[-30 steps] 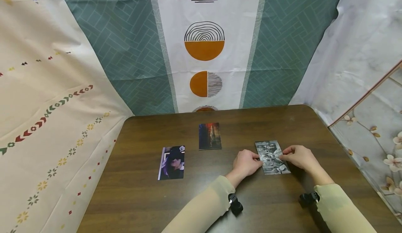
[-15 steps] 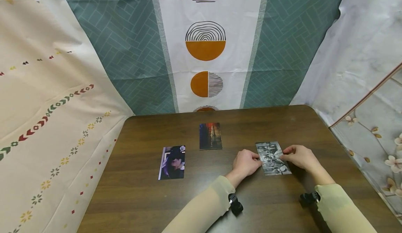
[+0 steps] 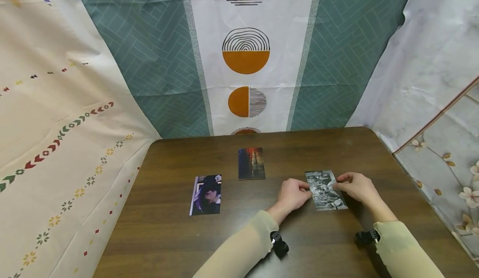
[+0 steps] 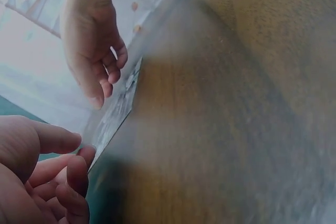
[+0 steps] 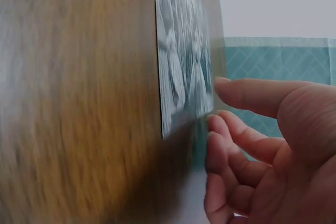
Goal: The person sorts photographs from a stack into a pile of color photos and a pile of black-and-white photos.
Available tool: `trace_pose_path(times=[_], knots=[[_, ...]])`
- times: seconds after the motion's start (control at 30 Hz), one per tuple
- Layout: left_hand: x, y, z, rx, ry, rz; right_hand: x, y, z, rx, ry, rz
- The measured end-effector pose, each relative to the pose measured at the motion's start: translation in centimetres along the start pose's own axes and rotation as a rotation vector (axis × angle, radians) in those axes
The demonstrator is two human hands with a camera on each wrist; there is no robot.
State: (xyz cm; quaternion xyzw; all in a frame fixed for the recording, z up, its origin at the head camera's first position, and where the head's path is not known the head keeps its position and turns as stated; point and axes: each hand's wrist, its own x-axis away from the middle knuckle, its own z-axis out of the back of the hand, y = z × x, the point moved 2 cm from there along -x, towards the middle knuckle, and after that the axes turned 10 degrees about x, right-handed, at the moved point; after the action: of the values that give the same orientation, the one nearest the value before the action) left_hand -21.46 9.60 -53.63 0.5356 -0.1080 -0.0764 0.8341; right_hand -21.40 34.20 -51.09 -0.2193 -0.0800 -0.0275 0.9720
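- My left hand (image 3: 293, 194) rests on the surface (image 3: 164, 236) with fingers curled; thumb and fingertips (image 4: 79, 162) meet the left long edge of the black-and-white photo (image 3: 324, 189). Grip: a light pinch on that edge, as far as the left wrist view shows.
- My right hand (image 3: 355, 186) mirrors it on the right long edge, fingers (image 5: 239, 140) bent, tips at the border. Whether they pinch it or only touch it, I cannot tell; that view is blurred.
- The black-and-white photo lies on the surface at front right, between both hands, long axis slightly tilted. The wrist views hint at one edge raised, but I cannot confirm lift.
- Both forearms come in from the near edge, sleeves (image 3: 239, 249) down to the wrists, wrists low over the surface.
- Status, judged: two prints lie apart from my hands, a purple portrait photo (image 3: 206, 194) front left and a dark red photo (image 3: 251, 163) further back at centre. The third is in hand, not yet released.
- Patterned cloth backdrop (image 3: 245, 53) hangs behind.
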Motion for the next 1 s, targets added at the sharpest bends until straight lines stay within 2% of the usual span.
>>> trace_pose_path(times=[0.2,0.37,0.53,0.8,1.0], knots=[[-0.1,-0.6,1.8,0.090,0.008,-0.015,-0.5,-1.9,-0.9,-0.048,0.053,0.013],[-0.1,-1.3,4.0,0.140,0.013,-0.014,-1.2,-4.0,-1.8,-0.091,0.045,0.031],[-0.2,-2.3,6.6,0.186,0.036,-0.019,-2.1,-6.6,-3.1,-0.124,0.023,0.072],[-0.2,-4.2,11.1,0.202,0.096,-0.032,-3.8,-11.4,-5.4,-0.193,0.026,0.127],[0.1,-6.0,14.6,0.241,0.167,-0.023,-5.0,-14.7,-7.4,-0.264,-0.002,0.122]])
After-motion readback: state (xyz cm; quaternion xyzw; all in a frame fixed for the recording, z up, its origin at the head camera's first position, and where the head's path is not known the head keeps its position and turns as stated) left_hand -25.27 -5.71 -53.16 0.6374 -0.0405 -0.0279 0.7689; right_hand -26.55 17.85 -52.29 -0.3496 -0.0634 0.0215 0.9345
